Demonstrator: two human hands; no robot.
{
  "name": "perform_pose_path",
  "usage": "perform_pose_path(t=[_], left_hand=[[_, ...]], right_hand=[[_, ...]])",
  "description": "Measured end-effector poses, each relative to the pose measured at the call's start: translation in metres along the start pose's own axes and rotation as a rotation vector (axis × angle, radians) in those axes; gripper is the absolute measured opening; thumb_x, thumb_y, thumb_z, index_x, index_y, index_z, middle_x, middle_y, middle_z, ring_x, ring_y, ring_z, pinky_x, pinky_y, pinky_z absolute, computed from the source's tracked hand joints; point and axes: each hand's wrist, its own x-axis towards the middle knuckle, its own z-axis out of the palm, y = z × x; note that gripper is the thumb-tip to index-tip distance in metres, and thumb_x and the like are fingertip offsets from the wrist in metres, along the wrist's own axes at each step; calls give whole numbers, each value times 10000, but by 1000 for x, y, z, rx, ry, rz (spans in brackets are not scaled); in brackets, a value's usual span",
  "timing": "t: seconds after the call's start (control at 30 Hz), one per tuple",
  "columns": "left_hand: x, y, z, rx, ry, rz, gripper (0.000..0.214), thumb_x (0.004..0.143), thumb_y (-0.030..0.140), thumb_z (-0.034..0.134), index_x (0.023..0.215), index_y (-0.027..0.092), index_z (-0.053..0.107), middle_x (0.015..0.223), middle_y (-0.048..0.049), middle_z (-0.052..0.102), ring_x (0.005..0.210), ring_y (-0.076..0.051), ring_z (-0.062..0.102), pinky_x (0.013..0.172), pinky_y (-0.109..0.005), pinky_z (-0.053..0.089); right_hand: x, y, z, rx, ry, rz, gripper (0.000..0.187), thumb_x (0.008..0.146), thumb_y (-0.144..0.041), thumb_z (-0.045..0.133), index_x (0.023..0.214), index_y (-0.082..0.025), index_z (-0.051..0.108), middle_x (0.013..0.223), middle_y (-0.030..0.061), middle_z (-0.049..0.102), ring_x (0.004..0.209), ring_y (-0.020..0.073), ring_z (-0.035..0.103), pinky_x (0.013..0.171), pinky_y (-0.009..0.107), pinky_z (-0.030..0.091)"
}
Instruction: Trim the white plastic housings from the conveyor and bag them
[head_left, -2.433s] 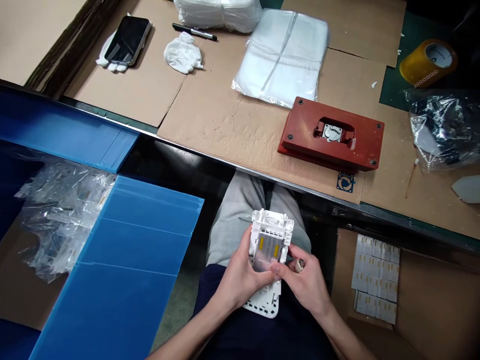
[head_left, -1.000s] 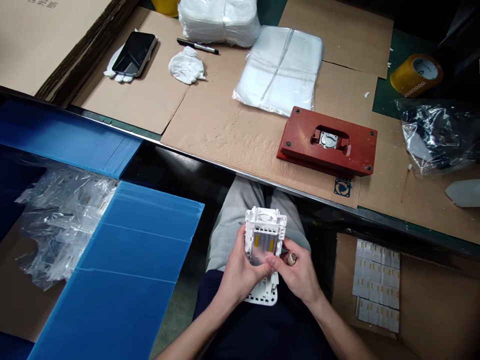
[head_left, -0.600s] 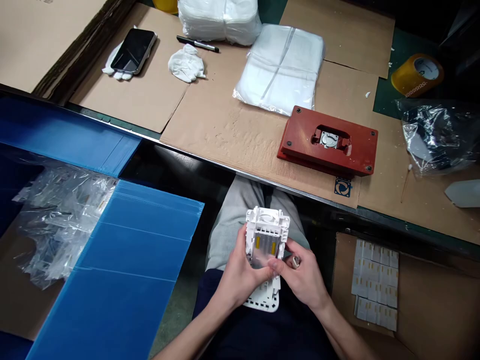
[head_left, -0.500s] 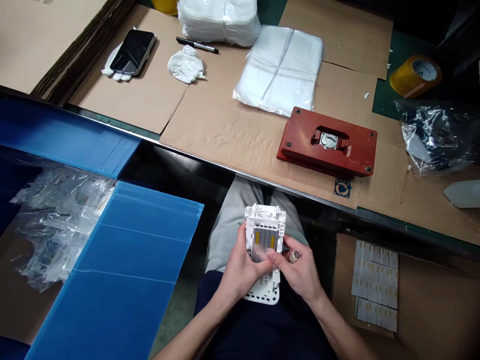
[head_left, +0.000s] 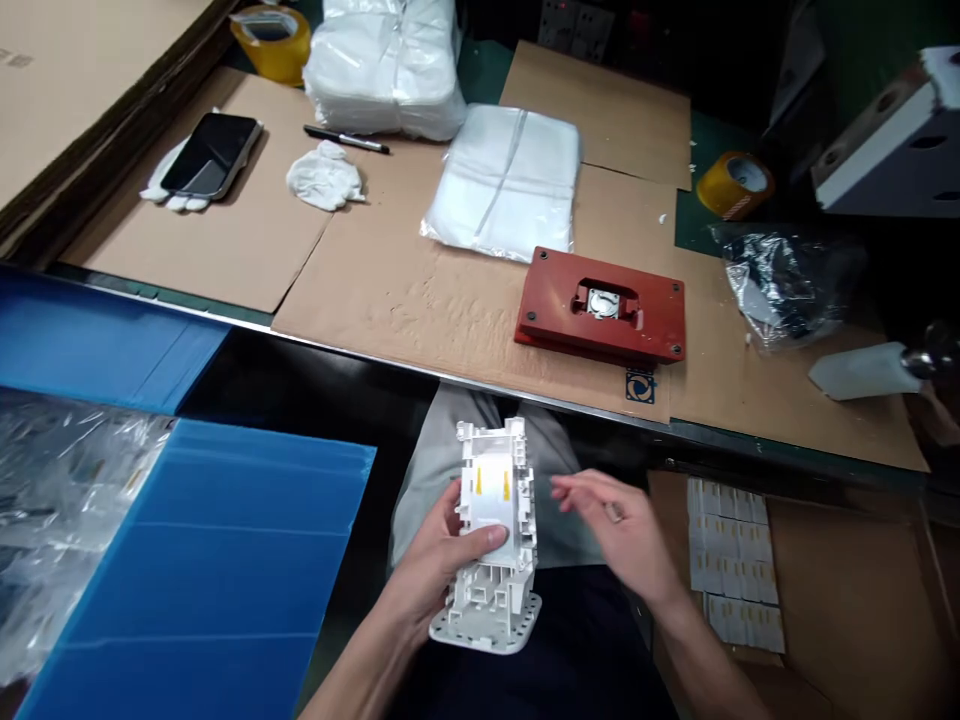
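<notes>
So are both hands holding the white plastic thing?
No, only the left hand grips the white plastic part; the right hand is open beside it, not touching.

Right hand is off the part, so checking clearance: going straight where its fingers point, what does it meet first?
The right hand would probably meet the white plastic housing that the left hand holds; depth unclear.

One head-worn camera looks forward and down, close over the lap, with the table across the upper frame.
</notes>
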Motion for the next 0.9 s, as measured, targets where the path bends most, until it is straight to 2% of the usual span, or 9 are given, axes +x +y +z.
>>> perform_pose_path(t=[0.07,0.13,0.2,0.3,0.43,0.53,0.73,0.83,0.9], left_hand=[[1,8,4,-60,23,-15,824,632,312,911,1352,234,516,1019,-93,754,824,-282,748,744,-375,589],[2,15,9,-80,27,2,812,608,263,923,1319,223,533,1006,-91,759,856,-284,749,775,-372,593],[2,22,14,-80,37,22,762,606,232,922,1274,207,555,1019,-96,760,877,-282,747,796,-375,598],[2,29,19,-83,55,45,710,631,244,906,1257,203,571,1039,-100,759,917,-292,742,812,-387,602],[4,29,18,-84,28,80,734,615,280,911,1265,205,578,1068,-104,755,1003,-324,722,832,-404,594],[7,27,16,-75,16,87,716,615,283,910,1247,201,584,1070,-103,756,1005,-324,718,814,-388,585],[12,25,16,-55,47,134,603,644,242,888,1162,170,589,1059,-102,752,970,-293,712,855,-397,553],[13,24,16,-21,74,208,584,648,240,888,1145,169,589,1042,-84,746,959,-256,699,881,-370,527],[14,23,16,-6,117,259,585,657,255,885,1154,190,585,1036,-62,742,955,-243,694,877,-358,524]], right_hand=[[14,10,-35,-284,286,-137,235,984,-334,569,1017,-227,776,993,63,743,895,205,698,821,323,555],[34,25,-71,-522,456,-239,238,979,-324,569,1047,-209,765,1040,91,719,944,226,682,863,355,542],[56,40,-99,-617,468,-267,259,967,-346,580,1081,-200,762,1066,112,695,981,251,662,880,388,534],[83,57,-122,-688,386,-290,277,931,-403,629,1074,-213,772,1065,119,682,1010,283,637,881,424,530],[98,64,-128,-743,345,-336,284,932,-435,625,1011,-212,782,1017,109,678,956,273,641,832,415,538],[99,65,-126,-746,378,-380,253,942,-394,618,970,-197,773,985,100,685,926,253,646,820,390,538],[91,60,-111,-703,571,-442,167,940,-298,616,932,-197,749,939,101,696,932,258,640,837,398,533],[79,46,-102,-654,641,-454,131,930,-278,635,890,-203,734,897,83,699,875,240,656,791,379,534],[66,29,-93,-566,738,-403,105,910,-283,671,883,-202,732,874,65,703,801,216,657,722,348,519]])
